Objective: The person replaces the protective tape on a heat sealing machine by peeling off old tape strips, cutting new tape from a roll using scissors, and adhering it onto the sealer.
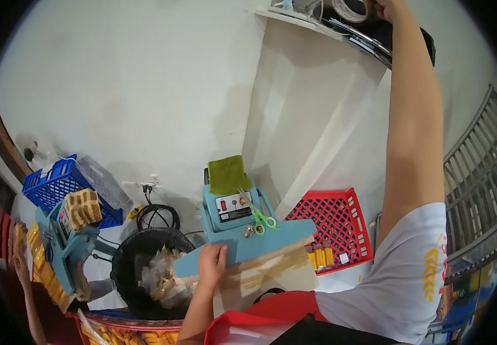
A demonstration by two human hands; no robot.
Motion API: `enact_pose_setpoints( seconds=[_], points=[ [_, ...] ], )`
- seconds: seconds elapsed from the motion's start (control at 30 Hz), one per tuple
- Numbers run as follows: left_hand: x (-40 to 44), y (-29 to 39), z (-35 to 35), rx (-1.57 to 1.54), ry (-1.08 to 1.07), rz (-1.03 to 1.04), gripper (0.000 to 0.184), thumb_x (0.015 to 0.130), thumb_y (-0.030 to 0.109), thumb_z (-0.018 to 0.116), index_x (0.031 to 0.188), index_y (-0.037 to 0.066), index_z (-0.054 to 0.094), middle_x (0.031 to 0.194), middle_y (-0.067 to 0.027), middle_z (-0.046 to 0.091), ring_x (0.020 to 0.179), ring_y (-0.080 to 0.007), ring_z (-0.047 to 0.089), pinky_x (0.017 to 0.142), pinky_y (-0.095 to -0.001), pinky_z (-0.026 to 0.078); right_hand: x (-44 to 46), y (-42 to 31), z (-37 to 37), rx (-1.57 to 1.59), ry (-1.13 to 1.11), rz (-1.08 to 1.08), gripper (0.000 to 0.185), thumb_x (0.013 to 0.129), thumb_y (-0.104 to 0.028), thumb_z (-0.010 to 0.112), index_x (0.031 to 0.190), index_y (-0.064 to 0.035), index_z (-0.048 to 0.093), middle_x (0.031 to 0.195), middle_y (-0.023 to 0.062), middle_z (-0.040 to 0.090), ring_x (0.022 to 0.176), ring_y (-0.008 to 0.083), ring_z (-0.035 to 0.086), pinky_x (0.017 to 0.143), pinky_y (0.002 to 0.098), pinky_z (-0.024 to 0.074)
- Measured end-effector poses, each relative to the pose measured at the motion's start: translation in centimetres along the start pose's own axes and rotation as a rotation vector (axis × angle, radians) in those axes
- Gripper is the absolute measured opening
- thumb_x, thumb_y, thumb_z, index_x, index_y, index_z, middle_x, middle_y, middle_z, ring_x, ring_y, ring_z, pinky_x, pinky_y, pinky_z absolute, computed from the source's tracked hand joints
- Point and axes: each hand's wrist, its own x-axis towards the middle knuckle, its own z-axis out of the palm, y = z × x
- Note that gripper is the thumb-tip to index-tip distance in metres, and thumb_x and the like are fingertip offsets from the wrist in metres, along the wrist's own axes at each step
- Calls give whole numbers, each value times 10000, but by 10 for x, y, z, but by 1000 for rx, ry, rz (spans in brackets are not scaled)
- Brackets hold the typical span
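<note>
The right hand (390,10) is reaching to the tape (347,14) above the shelf (300,22) edge; the left hand (210,265) is resting on the sealer (260,247). Whether either is gripping, I cannot tell. The tape is probably light, stiff, best held by its rim.

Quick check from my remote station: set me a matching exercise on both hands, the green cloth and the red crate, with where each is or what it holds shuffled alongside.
Column 1
1. Left hand
2. Right hand
3. Green cloth
4. Red crate

Column 2
A. Up at the shelf, by the tape roll
B. Holds yellow packs
C. On the long arm of the blue machine
D. On top of that machine, beyond its control panel

Pairs: 1-C; 2-A; 3-D; 4-B
</note>
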Motion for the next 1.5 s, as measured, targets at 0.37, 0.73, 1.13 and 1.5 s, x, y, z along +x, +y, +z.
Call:
enact_pose_setpoints(
  seconds=[0.37,0.73,1.13,1.5],
  points=[
    [55,98,-62,-942,75,-109,233,847,111,405,1017,-30,478,871,-64,531,798,-121,483,724,-248,394,-253,54,41,880,-750,-480,127,724,-135,589,680,-44,511,648,-12,494,589,70,426,578,202,359],
    [26,144,-121,-1427,247,-76,219,806,77,456,1013,9,438,1012,-84,511,949,-164,489,850,-294,371,-407,70,114,1063,-891,-459,106,727,-75,530,731,30,520,695,33,473,608,76,414,537,210,347],
    [-2,140,-105,-1011,391,15,287,806,39,461,1085,-1,405,1018,-84,506,947,-159,490,847,-286,373,-431,61,95,876,-940,-361,192,711,-157,595,697,28,547,588,30,449,538,76,409,488,235,348],
    [-9,144,-100,-10,848,47,423,745,5,521,1144,-17,384,1051,-127,482,995,-213,453,849,-298,344,-430,82,93,773,-902,-643,196,721,-164,589,814,5,560,737,91,555,692,209,490,583,286,404]
  ],
)
